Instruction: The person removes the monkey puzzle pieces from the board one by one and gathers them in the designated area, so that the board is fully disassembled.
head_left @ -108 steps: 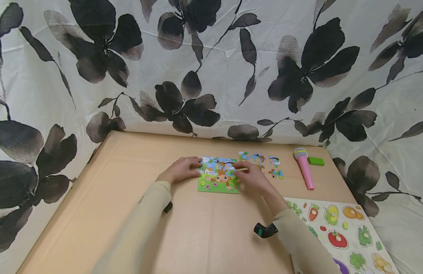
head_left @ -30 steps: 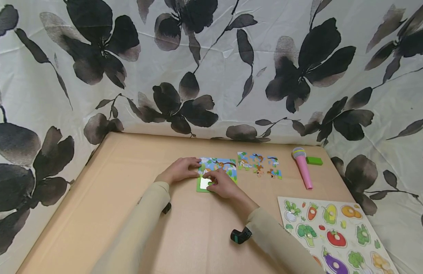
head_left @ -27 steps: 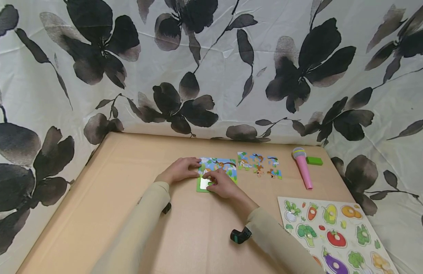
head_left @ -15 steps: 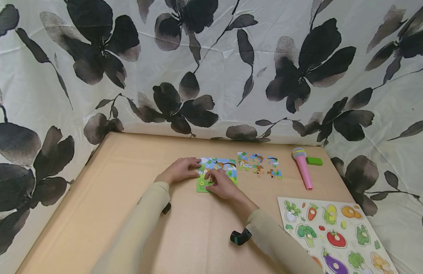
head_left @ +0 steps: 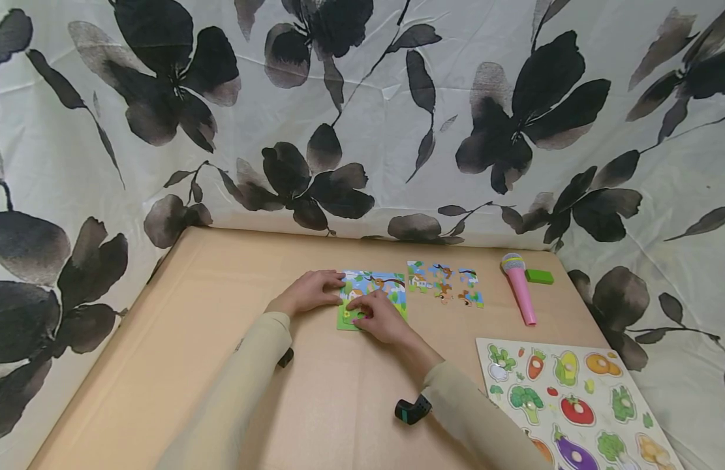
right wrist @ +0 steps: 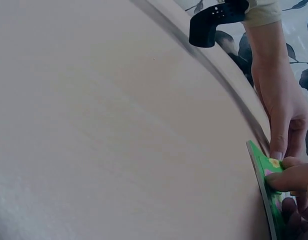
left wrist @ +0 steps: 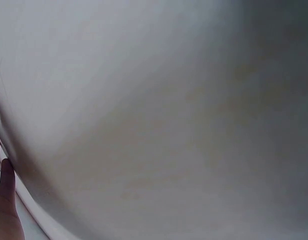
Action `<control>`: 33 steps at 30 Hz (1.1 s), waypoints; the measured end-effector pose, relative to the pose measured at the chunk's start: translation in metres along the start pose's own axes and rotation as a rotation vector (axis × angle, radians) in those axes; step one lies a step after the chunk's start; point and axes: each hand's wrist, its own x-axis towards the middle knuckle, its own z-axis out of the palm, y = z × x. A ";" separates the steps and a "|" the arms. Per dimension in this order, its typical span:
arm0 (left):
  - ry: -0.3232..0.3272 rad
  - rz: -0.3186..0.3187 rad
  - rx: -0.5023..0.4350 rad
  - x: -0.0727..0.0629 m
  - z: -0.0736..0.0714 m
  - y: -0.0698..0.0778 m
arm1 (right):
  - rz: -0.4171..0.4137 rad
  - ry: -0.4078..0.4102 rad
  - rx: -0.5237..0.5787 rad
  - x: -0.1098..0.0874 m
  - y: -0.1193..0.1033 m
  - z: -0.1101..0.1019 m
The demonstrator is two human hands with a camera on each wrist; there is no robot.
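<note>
A small puzzle board (head_left: 391, 282) with a bright monkey picture lies on the table. My left hand (head_left: 310, 291) rests against its left edge, thumb and fingers spread along the side. Over the lower left part of the board, my right hand (head_left: 385, 318) pinches a green puzzle piece (head_left: 348, 314) that lies in the frame. The right wrist view shows the board (right wrist: 264, 155) from the side, with the left hand (right wrist: 281, 100) at its corner. Several loose puzzle pieces (head_left: 419, 282) lie to the board's right. Part of the picture is hidden under the right hand.
Right of the loose pieces lies a pink toy microphone (head_left: 521, 294), with a green block (head_left: 539, 277) beside it. A white vegetable board (head_left: 541, 414) covers the table's near right. A floral cloth (head_left: 397, 117) hangs behind the table (head_left: 245, 254).
My right hand has moved from the board's right side to its lower left. A white patch visible there a second ago now shows green. My left hand stays at the edge.
</note>
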 end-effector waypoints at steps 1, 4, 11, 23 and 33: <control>0.001 0.000 -0.002 0.000 0.000 0.000 | 0.007 0.012 0.001 -0.001 0.000 0.000; 0.002 -0.001 -0.003 0.000 0.000 0.001 | 0.024 0.041 0.019 -0.002 0.001 0.001; -0.003 -0.014 0.006 -0.001 -0.001 0.000 | 0.014 0.031 0.049 -0.003 0.003 -0.003; -0.001 -0.012 0.012 0.000 0.000 0.000 | 0.154 -0.031 0.283 -0.004 0.006 -0.015; -0.004 -0.013 0.004 0.000 0.001 0.000 | 0.194 0.063 0.313 -0.004 0.008 -0.021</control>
